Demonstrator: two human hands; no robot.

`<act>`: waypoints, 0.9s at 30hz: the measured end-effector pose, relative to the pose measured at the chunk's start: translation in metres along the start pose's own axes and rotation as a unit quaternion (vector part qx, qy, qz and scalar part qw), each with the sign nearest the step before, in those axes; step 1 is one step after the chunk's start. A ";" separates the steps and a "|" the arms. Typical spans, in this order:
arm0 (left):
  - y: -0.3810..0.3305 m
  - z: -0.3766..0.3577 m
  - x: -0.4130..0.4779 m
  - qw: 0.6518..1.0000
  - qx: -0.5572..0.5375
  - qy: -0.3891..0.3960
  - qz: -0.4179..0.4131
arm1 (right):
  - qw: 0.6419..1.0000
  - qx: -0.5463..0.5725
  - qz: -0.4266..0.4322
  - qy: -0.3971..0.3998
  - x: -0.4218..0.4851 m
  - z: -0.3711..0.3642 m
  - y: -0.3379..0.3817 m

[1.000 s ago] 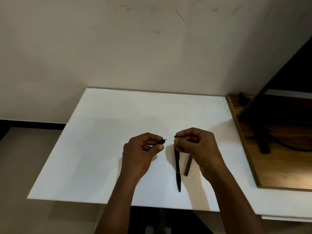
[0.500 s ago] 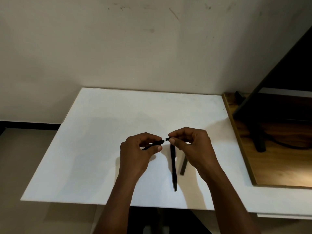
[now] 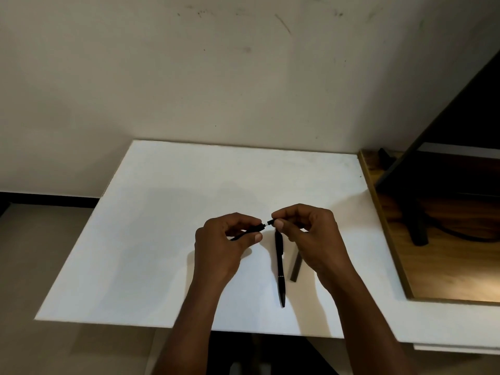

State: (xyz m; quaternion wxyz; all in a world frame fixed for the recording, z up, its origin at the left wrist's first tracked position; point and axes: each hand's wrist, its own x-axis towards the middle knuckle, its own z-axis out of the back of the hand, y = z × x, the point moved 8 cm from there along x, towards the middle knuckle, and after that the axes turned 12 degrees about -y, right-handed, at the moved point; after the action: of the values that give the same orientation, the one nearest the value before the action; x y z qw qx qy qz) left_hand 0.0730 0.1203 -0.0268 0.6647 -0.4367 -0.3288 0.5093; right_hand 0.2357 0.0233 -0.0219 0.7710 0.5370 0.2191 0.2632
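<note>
I am pinching a thin black pen part (image 3: 254,230) in my left hand (image 3: 224,244) and pressing a small end piece (image 3: 271,222), pinched in my right hand (image 3: 311,234), onto it above the worktop (image 3: 162,239); joint seemingly not yet seated, whole pen (image 3: 280,266) and dark tube (image 3: 296,266) lying untouched.

— Where was there room on the white tabletop (image 3: 151,239)?
— Left of the left hand (image 3: 224,244), and the far half up to the wall (image 3: 243,90).
— Between the hands?
— Blocked: both pinched one thin black piece (image 3: 259,228) there.
— Right side?
— Tight. A black pen (image 3: 280,269) and a short dark bar (image 3: 295,266) lay by the right hand (image 3: 311,239); a wooden desk (image 3: 446,266) with a black stand (image 3: 416,226) bordered it.
</note>
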 end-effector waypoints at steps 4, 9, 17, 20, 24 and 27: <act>0.001 0.000 0.000 1.000 0.005 0.001 0.001 | 1.000 0.007 -0.002 0.003 0.000 0.000 0.000; 0.000 -0.001 -0.001 1.000 -0.001 0.001 0.005 | 1.000 -0.003 -0.001 0.003 0.000 0.001 0.000; -0.003 -0.004 -0.001 1.000 0.001 0.013 0.000 | 1.000 -0.009 -0.001 0.014 -0.002 -0.005 0.001; -0.002 -0.005 -0.003 1.000 0.002 0.019 0.002 | 1.000 0.010 -0.012 0.015 -0.003 -0.006 -0.001; -0.001 -0.008 -0.005 1.000 -0.010 0.025 0.014 | 0.998 0.048 -0.042 0.013 -0.004 -0.007 -0.005; 0.001 -0.008 -0.005 0.998 -0.042 0.021 0.044 | 0.989 0.123 -0.079 0.032 -0.006 -0.009 -0.008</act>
State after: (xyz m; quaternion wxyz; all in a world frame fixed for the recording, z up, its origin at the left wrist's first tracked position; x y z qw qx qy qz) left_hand 0.0788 0.1139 -0.0307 0.6294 -0.4885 -0.3166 0.5147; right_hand 0.2270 0.0233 -0.0321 0.7104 0.5999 0.3157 0.1894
